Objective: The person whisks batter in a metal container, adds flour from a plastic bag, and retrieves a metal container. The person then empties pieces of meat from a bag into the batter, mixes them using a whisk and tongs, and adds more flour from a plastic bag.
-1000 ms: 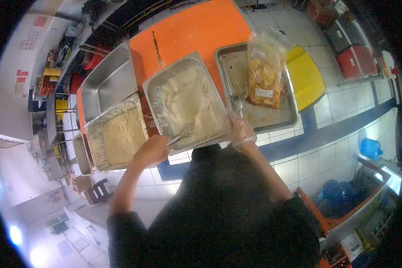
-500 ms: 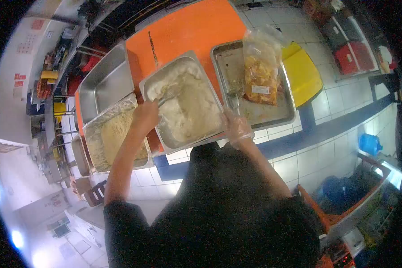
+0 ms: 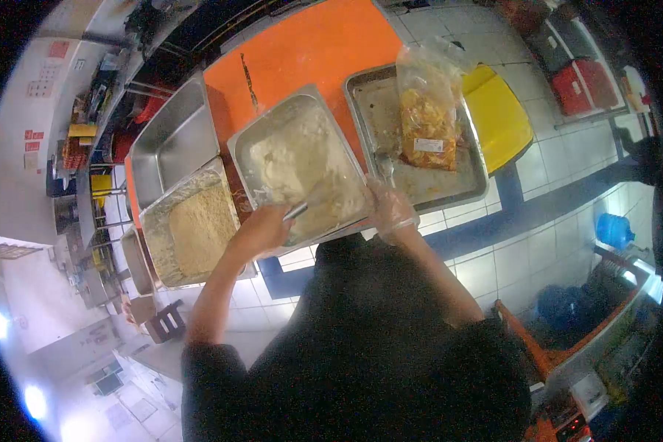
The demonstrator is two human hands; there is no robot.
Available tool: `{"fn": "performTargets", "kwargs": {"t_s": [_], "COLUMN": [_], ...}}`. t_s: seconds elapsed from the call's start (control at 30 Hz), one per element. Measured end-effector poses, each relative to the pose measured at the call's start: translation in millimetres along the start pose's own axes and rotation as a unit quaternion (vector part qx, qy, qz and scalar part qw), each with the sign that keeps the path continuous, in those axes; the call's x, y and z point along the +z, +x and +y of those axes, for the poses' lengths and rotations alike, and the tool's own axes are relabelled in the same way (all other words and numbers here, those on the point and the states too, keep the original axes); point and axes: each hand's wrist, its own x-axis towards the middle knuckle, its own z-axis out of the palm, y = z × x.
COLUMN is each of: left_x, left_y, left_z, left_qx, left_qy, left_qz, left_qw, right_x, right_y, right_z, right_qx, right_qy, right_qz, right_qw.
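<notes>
My left hand [image 3: 267, 230], bare, is closed around the metal handle of a whisk [image 3: 296, 211]. The whisk's wire end is blurred and dips into a pale, thick batter [image 3: 295, 158]. A deep steel pan [image 3: 237, 151] holds this batter, which also streaks its inner walls. At the pan's right near corner, my right hand [image 3: 392, 210] in a clear plastic glove grips the rim. Left of the pan stands another steel pan [image 3: 155, 254] filled with a beige, crumbly powder, close to my left wrist.
An empty steel pan [image 3: 177, 147] sits at the left on the orange table [image 3: 302, 48]. To the right, a shallow metal tray [image 3: 420, 197] bears a bag of orange-yellow food [image 3: 429, 125] and a metal utensil [image 3: 384, 169]. A yellow surface [image 3: 497, 118] lies beyond.
My left hand has swept the whisk from the pan's upper left toward its near side, down and to the right. My right hand stays at the rim.
</notes>
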Motion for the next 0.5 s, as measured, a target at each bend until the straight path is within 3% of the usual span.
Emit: {"fn": "performTargets", "kwargs": {"t_s": [0.07, 0.13, 0.23, 0.37, 0.47, 0.5], "left_x": [-8.5, -0.5, -0.8, -1.5, 2.0, 8.0], "left_y": [13.8, 35.8, 56.8, 43.7, 13.4, 8.8], "left_z": [2.5, -18.7, -54.3, -79.9, -74.1, -77.5], "left_qx": [-0.047, -0.021, -0.067, -0.109, -0.105, -0.065], "left_qy": [-0.011, 0.025, 0.123, 0.152, 0.129, 0.134], "left_qz": [-0.012, 0.137, 0.208, 0.188, 0.131, 0.073], "left_qw": [0.999, 0.990, 0.968, 0.964, 0.977, 0.986], "right_x": [-9.8, -13.4, -11.5, -8.0, -1.4, -1.1], "right_y": [3.0, 2.6, 2.2, 2.6, 2.9, 2.7], "right_z": [-9.4, -14.4, -15.5, -9.8, -5.6, -4.9], "right_qx": [0.029, 0.058, 0.063, 0.046, 0.037, 0.036], "right_qy": [-0.006, -0.014, -0.008, -0.015, -0.004, -0.004], "right_qz": [-0.034, -0.067, -0.045, -0.049, -0.020, -0.013], "right_qw": [0.999, 0.996, 0.997, 0.998, 0.999, 0.999]}}
